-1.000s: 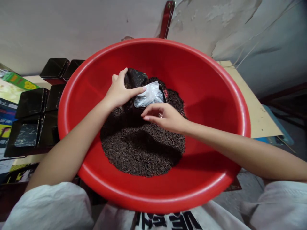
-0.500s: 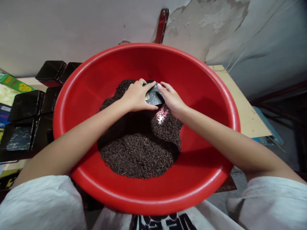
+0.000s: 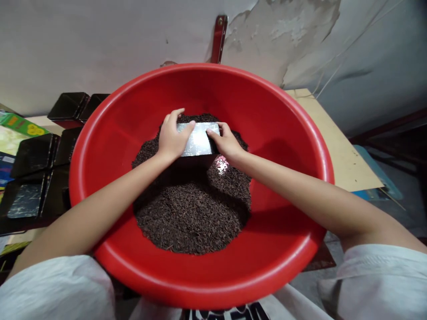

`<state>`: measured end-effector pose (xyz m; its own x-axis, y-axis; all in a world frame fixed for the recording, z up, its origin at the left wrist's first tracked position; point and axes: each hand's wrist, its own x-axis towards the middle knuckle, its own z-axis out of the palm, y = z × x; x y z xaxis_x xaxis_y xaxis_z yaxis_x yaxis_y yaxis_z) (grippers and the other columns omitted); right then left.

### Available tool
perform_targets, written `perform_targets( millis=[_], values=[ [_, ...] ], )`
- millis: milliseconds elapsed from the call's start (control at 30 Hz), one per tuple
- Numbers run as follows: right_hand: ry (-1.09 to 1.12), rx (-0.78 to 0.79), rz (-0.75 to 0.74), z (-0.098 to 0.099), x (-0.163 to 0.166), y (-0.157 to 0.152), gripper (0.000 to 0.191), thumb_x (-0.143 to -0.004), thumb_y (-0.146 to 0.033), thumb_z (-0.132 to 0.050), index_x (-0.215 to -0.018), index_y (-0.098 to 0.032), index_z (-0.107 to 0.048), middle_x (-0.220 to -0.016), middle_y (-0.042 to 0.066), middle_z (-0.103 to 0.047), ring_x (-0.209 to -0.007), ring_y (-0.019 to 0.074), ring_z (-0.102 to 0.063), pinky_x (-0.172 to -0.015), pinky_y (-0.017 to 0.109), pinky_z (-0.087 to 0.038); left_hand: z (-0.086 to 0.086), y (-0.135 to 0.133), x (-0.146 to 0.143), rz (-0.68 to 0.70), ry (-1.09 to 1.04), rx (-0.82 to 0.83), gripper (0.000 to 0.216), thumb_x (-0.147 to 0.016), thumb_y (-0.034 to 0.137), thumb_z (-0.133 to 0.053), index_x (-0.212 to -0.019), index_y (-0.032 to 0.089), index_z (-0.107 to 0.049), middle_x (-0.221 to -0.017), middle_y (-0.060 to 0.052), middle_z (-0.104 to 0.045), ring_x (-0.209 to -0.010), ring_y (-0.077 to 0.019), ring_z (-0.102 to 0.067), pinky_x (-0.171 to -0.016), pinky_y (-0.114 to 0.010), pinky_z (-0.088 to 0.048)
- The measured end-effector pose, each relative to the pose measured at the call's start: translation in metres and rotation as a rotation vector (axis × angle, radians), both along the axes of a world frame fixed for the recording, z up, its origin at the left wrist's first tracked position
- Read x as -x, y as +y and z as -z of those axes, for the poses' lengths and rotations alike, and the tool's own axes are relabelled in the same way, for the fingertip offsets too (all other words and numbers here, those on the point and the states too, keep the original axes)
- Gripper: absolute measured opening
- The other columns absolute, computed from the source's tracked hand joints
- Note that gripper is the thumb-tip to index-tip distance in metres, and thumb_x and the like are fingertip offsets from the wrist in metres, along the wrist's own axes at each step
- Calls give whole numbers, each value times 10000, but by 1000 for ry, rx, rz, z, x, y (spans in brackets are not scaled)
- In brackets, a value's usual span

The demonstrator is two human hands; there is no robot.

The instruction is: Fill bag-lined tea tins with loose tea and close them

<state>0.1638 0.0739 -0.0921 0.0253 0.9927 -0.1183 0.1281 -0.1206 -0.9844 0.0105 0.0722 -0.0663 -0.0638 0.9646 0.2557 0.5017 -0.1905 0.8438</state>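
Tin (image 3: 199, 143), apparently lidded already, is gripped between left hand (image 3: 171, 138) and right hand (image 3: 228, 142), thumbs on top; dark grains (image 3: 190, 218) are left loose in red basin (image 3: 283, 146).

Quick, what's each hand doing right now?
Left hand: holding one end of the shiny marbled tin, thumb on its top.
Right hand: holding the tin's other end, thumb on top too.

I see someone in a loose greyish-white shirt (image 3: 293, 304) with bold black lettering (image 3: 230, 314) partly hidden on its front, the wide left sleeve (image 3: 60, 289) softly creased, the right sleeve (image 3: 383, 282) finished with a stitched hem, the left hand (image 3: 171, 137) and right hand (image 3: 227, 144) both bare.
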Motion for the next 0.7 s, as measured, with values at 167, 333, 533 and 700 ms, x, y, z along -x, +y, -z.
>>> perform_targets(
  millis=[167, 333, 533, 700],
  values=[
    [-50, -4, -8, 1, 4, 6, 302, -822, -342, -546, -1062, -179, -461, -1178, 102, -593, -1104, 183, -554, -975, 331, -400, 29, 5, 13, -77, -542, 363, 338, -697, 524, -589, -721, 191, -532, -774, -58, -617, -839, -236, -607, -759, -325, -488],
    [-34, -49, -35, 4, 3, 7, 327, -808, -369, -540, -1084, -201, -490, -1226, 85, -579, -1135, 185, -540, -922, 315, -433, 39, 1, 10, -48, -732, 371, 399, -663, 580, -644, -739, 198, -558, -758, -55, -632, -788, -208, -615, -683, -283, -492],
    [59, -8, -12, 5, 0, 8, 315, -799, -478, -543, -933, -194, -558, -1049, 66, -648, -992, 187, -592, -852, 315, -453, 34, 2, 11, -98, -677, 347, 309, -733, 475, -617, -839, 187, -587, -1009, -76, -668, -999, -225, -617, -835, -304, -493],
    [105, 113, 37, 3, -4, 9, 528, -747, -710, -485, -777, -189, -568, -910, 70, -658, -867, 191, -603, -784, 331, -466, 30, 11, 14, -92, -533, 365, 300, -754, 344, -571, -999, 174, -607, -1144, -72, -641, -1097, -226, -574, -931, -327, -456]
  ],
)
